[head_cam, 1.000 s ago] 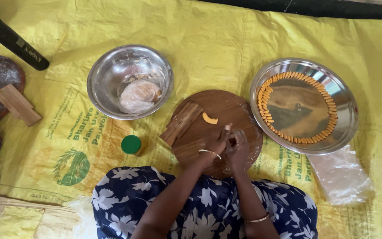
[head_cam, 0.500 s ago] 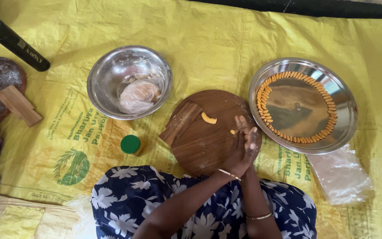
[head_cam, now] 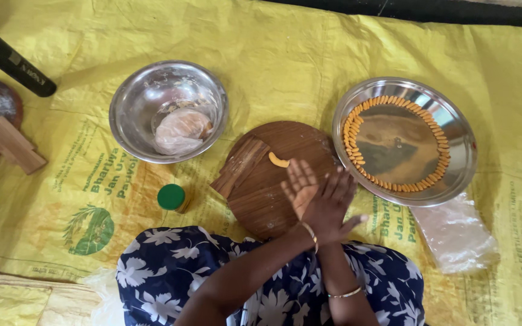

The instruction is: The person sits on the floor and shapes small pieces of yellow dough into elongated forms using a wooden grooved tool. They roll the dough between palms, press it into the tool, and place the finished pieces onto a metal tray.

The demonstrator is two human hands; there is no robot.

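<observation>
My left hand lies palm down across my right hand, which is turned palm up. Both have their fingers spread and are pressed together above the right part of a round wooden board. Whether anything lies between the palms is hidden. One curved orange dough piece rests on the board just beyond my fingertips. A ridged wooden paddle lies on the board's left side. To the right stands a steel plate with several orange pieces ringed around its inside.
A steel bowl at the upper left holds pale dough in plastic. A green-capped small jar stands left of the board. Clear plastic lies below the plate. A black cylinder and a wooden block lie far left on the yellow sack mat.
Both hands were pinching at something on the board, then lifted and shifted right. Now they are pressed flat against each other with fingers spread. The curved piece on the board has stayed put.
</observation>
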